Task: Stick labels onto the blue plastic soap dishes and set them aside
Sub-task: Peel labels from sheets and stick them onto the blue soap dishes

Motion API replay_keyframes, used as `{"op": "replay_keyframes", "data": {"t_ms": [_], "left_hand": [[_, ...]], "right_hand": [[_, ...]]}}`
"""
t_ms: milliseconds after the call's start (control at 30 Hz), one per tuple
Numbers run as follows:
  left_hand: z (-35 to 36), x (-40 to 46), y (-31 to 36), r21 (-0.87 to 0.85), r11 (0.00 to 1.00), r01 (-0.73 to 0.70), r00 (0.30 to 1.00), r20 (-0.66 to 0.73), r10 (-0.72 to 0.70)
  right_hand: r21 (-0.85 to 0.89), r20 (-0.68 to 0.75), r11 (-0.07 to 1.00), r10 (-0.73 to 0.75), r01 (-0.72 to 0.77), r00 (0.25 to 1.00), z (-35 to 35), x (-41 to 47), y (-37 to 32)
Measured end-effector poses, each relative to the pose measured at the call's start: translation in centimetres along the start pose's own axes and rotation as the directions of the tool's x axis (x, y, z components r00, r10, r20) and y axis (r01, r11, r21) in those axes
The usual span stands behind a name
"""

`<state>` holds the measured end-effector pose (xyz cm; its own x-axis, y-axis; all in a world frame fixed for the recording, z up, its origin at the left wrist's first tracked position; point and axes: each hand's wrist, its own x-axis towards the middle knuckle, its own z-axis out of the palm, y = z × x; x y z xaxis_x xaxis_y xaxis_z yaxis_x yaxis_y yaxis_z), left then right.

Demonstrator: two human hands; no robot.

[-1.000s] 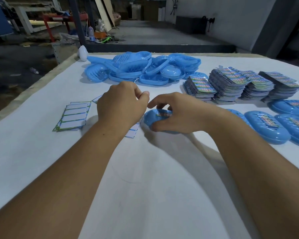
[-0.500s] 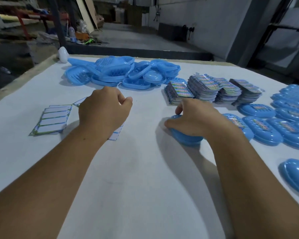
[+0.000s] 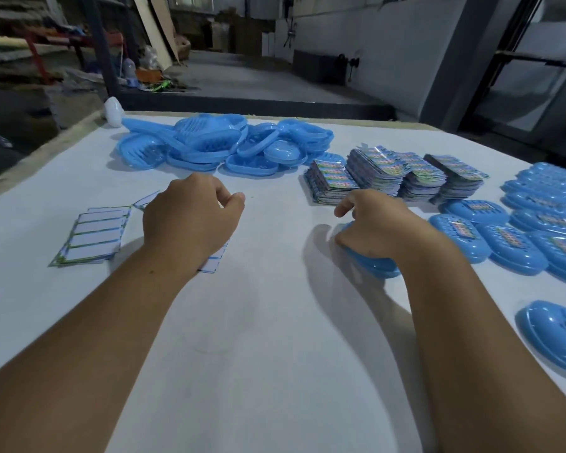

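Note:
My right hand (image 3: 378, 223) grips a blue soap dish (image 3: 370, 261) from above, just left of the rows of labelled blue dishes (image 3: 510, 243). The dish is mostly hidden under my fingers. My left hand (image 3: 190, 223) hovers with its fingers curled over a white label sheet (image 3: 214, 261) and holds nothing that I can see. More white label sheets (image 3: 92, 238) lie to its left. A pile of unlabelled blue dishes (image 3: 229, 145) sits at the far side of the white table (image 3: 242, 338).
Stacks of colourful printed cards (image 3: 389, 173) stand behind my right hand. One more labelled dish (image 3: 551, 335) lies near the right edge. A white object (image 3: 113, 111) sits at the table's far left corner. Beyond the table is a workshop floor with clutter.
My right hand has carried the dish to the right, towards the rows of labelled dishes. My left hand has stayed over the label sheets. The view has turned to the right.

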<state>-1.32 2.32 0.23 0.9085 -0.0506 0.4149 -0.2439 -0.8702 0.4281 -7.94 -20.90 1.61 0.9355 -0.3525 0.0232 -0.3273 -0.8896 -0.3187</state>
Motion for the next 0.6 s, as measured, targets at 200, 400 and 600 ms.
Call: {"op": "replay_keyframes", "data": {"t_ms": [200, 400, 600], "left_hand": [[0.2, 0.2, -0.2, 0.007, 1.000, 0.012, 1.000, 0.019, -0.012], [0.4, 0.4, -0.4, 0.025, 1.000, 0.017, 0.999, 0.036, -0.018], [0.4, 0.4, -0.7, 0.034, 0.999, 0.026, 0.999, 0.041, -0.028]], "right_hand": [[0.034, -0.038, 0.997, -0.071, 0.072, 0.997, 0.4, 0.5, -0.2], [0.081, -0.113, 0.962, -0.252, 0.262, 0.961, 1.2, 1.6, -4.1], [0.037, -0.030, 0.935, -0.351, 0.352, 0.936, 2.1, 2.8, -7.7]]}}
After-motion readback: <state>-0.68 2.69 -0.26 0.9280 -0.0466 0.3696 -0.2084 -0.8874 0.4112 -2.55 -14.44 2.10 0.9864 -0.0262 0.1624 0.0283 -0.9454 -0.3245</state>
